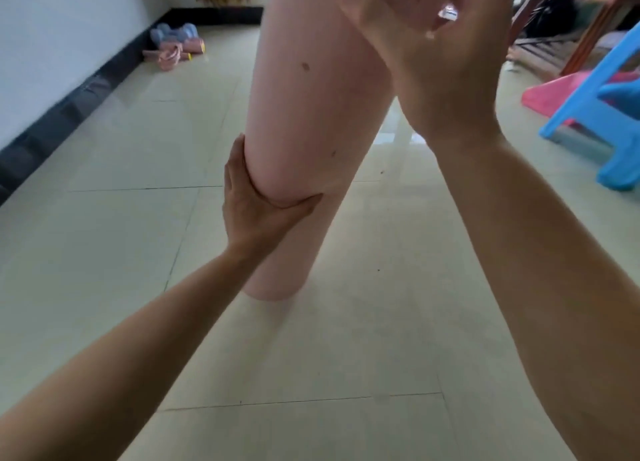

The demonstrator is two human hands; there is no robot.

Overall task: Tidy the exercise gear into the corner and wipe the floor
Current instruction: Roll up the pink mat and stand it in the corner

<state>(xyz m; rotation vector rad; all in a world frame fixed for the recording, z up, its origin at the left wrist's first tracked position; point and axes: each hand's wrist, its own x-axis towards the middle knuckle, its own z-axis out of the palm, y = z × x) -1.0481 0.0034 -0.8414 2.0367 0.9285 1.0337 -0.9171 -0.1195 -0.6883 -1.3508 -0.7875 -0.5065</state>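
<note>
You hold the rolled pink mat [311, 97] nearly upright at the centre, its lower end on the tiled floor [104, 253]. Your left hand [256, 215] grips its lower half, thumb across the front. Your right hand [433, 80] curls round its upper part toward 1 o'clock. The dumbbells [173, 43] lie at 11 o'clock by the wall, and a blue stool [620, 170] stands at 3 o'clock.

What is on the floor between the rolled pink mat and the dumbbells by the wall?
Nothing. The head view shows only bare floor tiles between the mat and the dumbbells.
</note>
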